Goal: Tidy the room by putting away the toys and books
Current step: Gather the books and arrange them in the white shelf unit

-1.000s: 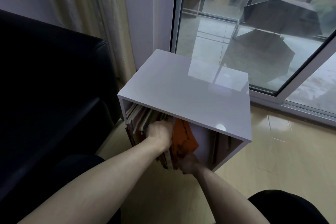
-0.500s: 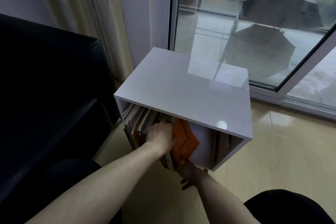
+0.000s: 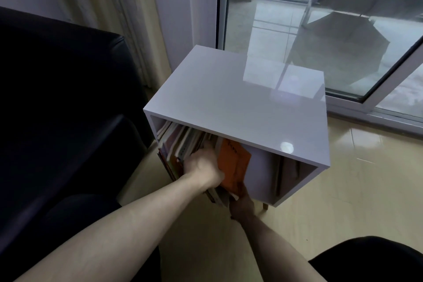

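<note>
A white open-fronted cabinet stands on the floor by the window. Its left half holds a leaning row of books. An orange book leans at the right end of that row. My left hand reaches into the cabinet, and its fingers, hidden among the books, hold the row just left of the orange book. My right hand is at the bottom edge of the orange book and grips it from below. The cabinet's right half shows a thin upright divider.
A black leather sofa fills the left side, close to the cabinet. Beige curtains hang behind it. A sliding glass door runs along the back right. Tan floor tiles lie right of the cabinet. My dark-clothed knees are at the bottom.
The orange book has gone a little deeper into the cabinet beside the row. My right hand stays at its lower edge; my left hand keeps holding the row.
</note>
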Motion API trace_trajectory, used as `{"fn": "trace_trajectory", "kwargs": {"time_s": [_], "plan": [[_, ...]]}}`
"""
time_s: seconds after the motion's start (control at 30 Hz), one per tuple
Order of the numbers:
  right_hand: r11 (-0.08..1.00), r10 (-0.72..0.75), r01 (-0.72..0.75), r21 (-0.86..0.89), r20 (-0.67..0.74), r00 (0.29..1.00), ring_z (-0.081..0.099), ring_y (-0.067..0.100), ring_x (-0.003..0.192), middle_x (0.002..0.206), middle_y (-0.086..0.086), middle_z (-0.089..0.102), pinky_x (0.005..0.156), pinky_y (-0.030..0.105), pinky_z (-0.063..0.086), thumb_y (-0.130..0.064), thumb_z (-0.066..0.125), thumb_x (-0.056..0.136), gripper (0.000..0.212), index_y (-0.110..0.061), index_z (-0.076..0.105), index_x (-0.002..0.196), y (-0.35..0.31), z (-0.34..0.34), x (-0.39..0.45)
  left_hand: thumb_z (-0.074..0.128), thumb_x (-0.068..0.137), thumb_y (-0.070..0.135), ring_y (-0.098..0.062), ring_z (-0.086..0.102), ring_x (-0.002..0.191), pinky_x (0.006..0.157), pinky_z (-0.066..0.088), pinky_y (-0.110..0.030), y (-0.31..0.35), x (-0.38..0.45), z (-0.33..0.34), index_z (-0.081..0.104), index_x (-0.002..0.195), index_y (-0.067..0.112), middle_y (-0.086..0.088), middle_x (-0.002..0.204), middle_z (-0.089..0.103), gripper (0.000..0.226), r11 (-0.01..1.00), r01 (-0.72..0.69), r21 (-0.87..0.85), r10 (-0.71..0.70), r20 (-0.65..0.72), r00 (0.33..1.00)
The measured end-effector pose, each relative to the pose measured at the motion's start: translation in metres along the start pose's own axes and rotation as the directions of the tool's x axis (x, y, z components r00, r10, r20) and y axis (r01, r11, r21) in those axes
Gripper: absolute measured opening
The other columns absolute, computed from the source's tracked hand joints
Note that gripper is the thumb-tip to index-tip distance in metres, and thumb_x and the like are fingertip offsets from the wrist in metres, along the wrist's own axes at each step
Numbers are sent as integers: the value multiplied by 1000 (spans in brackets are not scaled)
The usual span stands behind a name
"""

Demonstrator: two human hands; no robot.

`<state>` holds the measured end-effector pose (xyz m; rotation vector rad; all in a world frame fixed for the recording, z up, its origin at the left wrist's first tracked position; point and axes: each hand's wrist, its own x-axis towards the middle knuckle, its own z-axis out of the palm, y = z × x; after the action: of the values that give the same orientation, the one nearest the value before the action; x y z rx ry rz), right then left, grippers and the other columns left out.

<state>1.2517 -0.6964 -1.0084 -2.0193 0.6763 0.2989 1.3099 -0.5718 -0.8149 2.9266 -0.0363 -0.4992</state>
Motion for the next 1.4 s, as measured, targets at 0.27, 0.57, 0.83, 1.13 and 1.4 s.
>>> {"fn": "trace_trajectory", "kwargs": {"time_s": [0.27, 0.57, 0.83, 1.13, 1.4], "plan": [[984, 22, -2, -179, 111, 994, 64, 32, 100, 147, 6, 50, 60, 34, 59, -54, 74, 82, 84, -30, 40, 154, -15, -23, 10, 72, 84, 29, -22, 64, 76, 57, 50, -31, -6, -5, 2, 26, 149, 15, -2, 96, 65, 81, 994, -93, -54, 92, -17, 996], [817, -241, 205, -539, 4, 971, 70, 30, 93, 108, 9, 70, 79, 41, 58, -29, 57, 96, 75, -20, 17, 159, -27, -14, 22, 77, 82, 37, -31, 68, 97, 64, 50, -35, -9, -3, 6, 23, 153, 26, -10, 124, 57, 91, 955, -292, 53, 292, -2, 956], [862, -302, 263, -433, -25, 953, 71, 30, 88, 107, 7, 72, 77, 44, 60, -51, 59, 92, 94, -37, -5, 159, 5, 3, 7, 72, 89, 6, -35, 65, 107, 82, 62, -43, -13, -2, 7, 30, 154, 24, -15, 144, 38, 79, 910, -359, 209, 345, 100, 933], [925, -192, 187, -330, 18, 981, 64, 36, 111, 139, 9, 56, 88, 47, 57, -77, 61, 79, 108, -39, -4, 157, -5, 5, 5, 79, 82, 2, -32, 64, 105, 80, 61, -41, -14, 0, 11, 42, 146, 20, -14, 143, 38, 76, 865, -390, 315, 383, 88, 920], [937, -165, 164, -308, 24, 986, 68, 30, 96, 118, 5, 66, 81, 41, 58, -85, 50, 72, 95, -31, 28, 148, -17, -1, 3, 84, 75, 2, -31, 63, 102, 78, 62, -41, -17, 1, 17, 45, 142, 19, -12, 150, 27, 79, 865, -392, 312, 398, 48, 916]]}}
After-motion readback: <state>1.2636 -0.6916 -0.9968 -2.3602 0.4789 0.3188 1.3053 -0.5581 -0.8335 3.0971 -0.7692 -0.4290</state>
